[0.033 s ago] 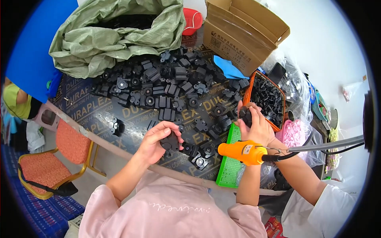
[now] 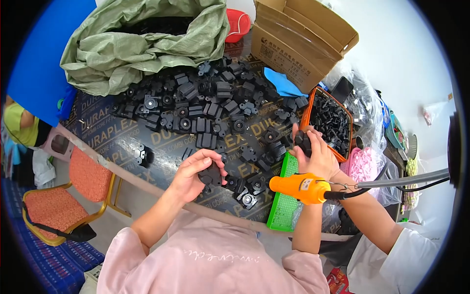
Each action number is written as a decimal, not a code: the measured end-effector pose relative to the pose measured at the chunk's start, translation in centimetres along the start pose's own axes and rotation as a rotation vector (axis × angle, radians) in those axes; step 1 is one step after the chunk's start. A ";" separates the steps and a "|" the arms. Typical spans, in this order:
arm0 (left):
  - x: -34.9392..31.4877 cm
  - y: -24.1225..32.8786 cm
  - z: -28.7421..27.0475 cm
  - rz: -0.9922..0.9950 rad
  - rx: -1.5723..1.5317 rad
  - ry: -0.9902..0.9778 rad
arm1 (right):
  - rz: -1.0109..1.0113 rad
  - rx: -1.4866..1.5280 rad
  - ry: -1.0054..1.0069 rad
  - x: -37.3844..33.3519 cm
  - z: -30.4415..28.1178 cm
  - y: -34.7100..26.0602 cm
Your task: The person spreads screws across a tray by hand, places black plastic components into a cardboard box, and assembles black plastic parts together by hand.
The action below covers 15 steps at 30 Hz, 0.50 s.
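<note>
Dark printed boarding tops the table (image 2: 110, 134) in this bright, crowded workroom, its pale edge bowing round in front of a worker in pink. Read the clock from the worker's left hand (image 2: 188, 171), twelve being straight ahead. That hand is curled round a lobed black plastic housing (image 2: 209, 176), above the near side of the table. Almost at three o'clock, the right hand (image 2: 316, 154) grips a second black part (image 2: 303, 143) between thumb and fingers. A neighbour's bare forearm (image 2: 367, 208), coming out of a white sleeve, overlaps it from the right; where that person's own hand lies I can't tell. Just nearer than the right hand, an orange electric screwdriver (image 2: 298, 188) hangs on a wire hook across the view of the worker's forearm, with a green perforated basket (image 2: 275, 215) beside it, between three and four. Loose black housings (image 2: 203, 126) spread out towards twelve, and a single housing (image 2: 142, 156) lies apart near ten. Further off, a green woven sack (image 2: 107, 63) gapes at eleven, an open cardboard carton (image 2: 289, 54) stands between one and two with a blue cloth (image 2: 284, 84) at its foot, and an orange tray (image 2: 307, 111) of small black pieces (image 2: 329, 115) sits between two and three. At nine, off the table, stands a reddish padded chair (image 2: 90, 176).
</note>
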<state>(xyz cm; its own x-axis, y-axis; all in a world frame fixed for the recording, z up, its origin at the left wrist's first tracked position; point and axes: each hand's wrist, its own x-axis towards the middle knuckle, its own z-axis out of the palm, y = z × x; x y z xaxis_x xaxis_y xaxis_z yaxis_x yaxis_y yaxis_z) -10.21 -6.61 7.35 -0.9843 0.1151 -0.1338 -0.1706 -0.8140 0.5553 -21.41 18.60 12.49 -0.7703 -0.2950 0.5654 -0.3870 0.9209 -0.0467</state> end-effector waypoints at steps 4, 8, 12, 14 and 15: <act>0.9 0.4 0.5 0.009 -0.016 -0.052 | -0.117 0.231 0.154 1.7 -0.4 -0.5; 3.2 2.6 3.4 0.114 0.229 -0.106 | 0.031 0.750 -0.043 3.7 -2.3 -3.9; 4.8 3.0 5.9 0.364 0.588 -0.179 | 0.169 1.732 -0.454 4.2 -1.7 -5.8; 5.2 2.9 6.4 0.447 0.688 -0.272 | 0.254 1.867 -0.555 4.0 -1.2 -5.8; 5.1 3.0 6.5 0.432 0.737 -0.264 | 0.302 1.925 -0.621 4.1 -1.1 -5.6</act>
<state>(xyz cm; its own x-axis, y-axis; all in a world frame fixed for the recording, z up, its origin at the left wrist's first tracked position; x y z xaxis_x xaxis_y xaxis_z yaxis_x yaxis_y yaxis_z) -16.00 -4.71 13.69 -0.9320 0.0847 0.3524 0.3217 -0.2544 0.9120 -21.79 12.50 15.99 -0.7717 -0.6287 0.0959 0.1552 -0.3323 -0.9303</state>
